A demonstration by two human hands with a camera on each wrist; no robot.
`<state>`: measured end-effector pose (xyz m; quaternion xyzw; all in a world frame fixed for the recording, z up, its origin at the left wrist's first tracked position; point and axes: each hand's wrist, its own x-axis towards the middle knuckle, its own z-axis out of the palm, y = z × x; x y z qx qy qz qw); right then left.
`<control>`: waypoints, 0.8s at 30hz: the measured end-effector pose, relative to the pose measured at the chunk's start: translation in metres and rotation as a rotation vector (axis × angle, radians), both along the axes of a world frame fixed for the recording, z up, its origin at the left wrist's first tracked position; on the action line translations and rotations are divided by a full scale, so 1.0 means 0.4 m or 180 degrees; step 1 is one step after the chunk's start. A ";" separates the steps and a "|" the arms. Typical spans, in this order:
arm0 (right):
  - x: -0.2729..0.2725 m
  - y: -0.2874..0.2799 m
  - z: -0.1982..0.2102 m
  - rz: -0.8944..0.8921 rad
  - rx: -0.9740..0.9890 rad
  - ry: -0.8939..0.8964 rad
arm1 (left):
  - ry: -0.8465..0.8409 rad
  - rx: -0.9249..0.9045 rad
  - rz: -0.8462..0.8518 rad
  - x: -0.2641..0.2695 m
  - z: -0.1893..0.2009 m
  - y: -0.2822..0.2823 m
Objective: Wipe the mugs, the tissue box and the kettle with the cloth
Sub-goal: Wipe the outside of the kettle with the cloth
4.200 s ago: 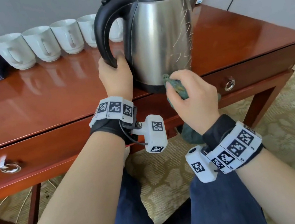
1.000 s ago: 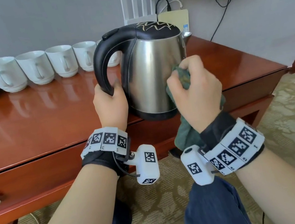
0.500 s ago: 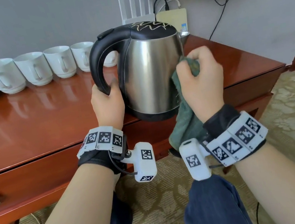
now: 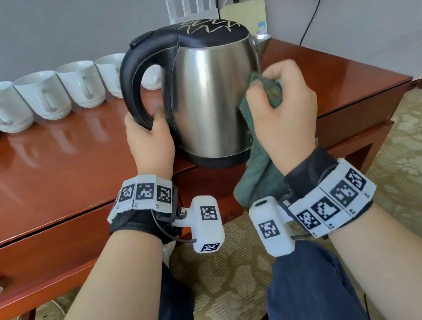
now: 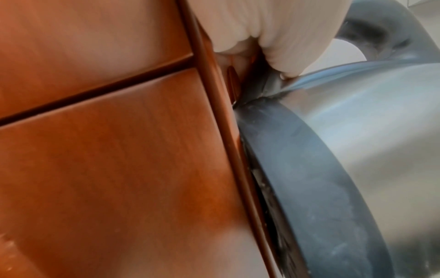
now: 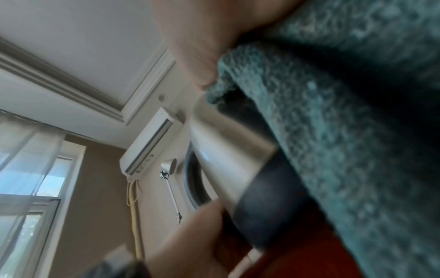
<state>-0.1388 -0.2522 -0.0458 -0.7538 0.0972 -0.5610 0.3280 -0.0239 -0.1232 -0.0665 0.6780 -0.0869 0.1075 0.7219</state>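
Steel kettle stands at the red-brown worktop's front edge; left hand grips its handle, right hand clutches the cloth against its side. Mugs line the back.

Left wrist view: the kettle base meets the worktop lip.

Right wrist view: cloth covers steel; window beyond.

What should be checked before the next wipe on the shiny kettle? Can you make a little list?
1. Left hand holds the kettle handle firmly: ok.
2. Right hand grips the green cloth: ok.
3. Cloth touches the kettle side: ok.
4. Kettle base fully on the desk: not ok, it hangs a little over the front edge.
5. Mugs are apart from the kettle's near side: ok.
6. Far side of the kettle already wiped: cannot tell.
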 end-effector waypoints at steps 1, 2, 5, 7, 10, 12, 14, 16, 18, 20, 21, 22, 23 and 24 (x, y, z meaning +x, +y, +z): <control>-0.006 0.002 -0.021 0.0015 0.0078 0.0023 | -0.0011 0.0019 0.0012 0.000 -0.001 0.000; -0.012 0.007 -0.046 0.0027 0.0130 0.0068 | -0.0017 0.0030 0.0016 -0.001 0.000 0.000; -0.019 0.037 -0.114 0.0057 0.0068 0.0293 | -0.0006 0.0039 0.0020 -0.002 0.000 -0.001; -0.018 0.059 -0.122 -0.0037 -0.0273 0.0330 | 0.0049 0.0032 0.0005 -0.003 0.003 0.000; -0.005 0.060 -0.081 -0.0189 -0.0703 0.0120 | 0.0078 0.0019 -0.0012 -0.002 0.006 0.001; 0.001 0.039 -0.046 -0.0187 -0.0618 -0.0017 | 0.0088 0.0020 -0.0011 -0.004 0.005 0.000; 0.000 0.014 -0.035 -0.0133 -0.0376 -0.0036 | 0.0060 0.0041 0.0008 -0.006 0.004 0.000; -0.007 0.003 -0.054 -0.0136 -0.0057 0.0087 | 0.0027 0.0066 0.0024 -0.010 0.004 0.000; -0.016 0.007 -0.096 -0.0162 0.0227 0.0291 | 0.0015 0.0074 0.0041 -0.011 0.005 0.000; -0.025 0.021 -0.142 -0.0136 0.0271 0.0478 | 0.0032 0.0067 0.0047 -0.011 0.007 -0.001; -0.028 0.034 -0.157 -0.0097 0.0196 0.0522 | 0.0032 0.0068 0.0047 -0.009 0.007 0.000; -0.029 0.048 -0.164 -0.0072 0.0054 0.0535 | 0.0032 0.0062 0.0045 -0.008 0.007 0.000; -0.029 0.063 -0.162 -0.0085 -0.0146 0.0521 | 0.0042 0.0046 0.0046 -0.006 0.008 0.000; -0.026 0.073 -0.153 -0.0124 -0.0370 0.0466 | 0.0043 0.0035 0.0050 -0.004 0.008 0.000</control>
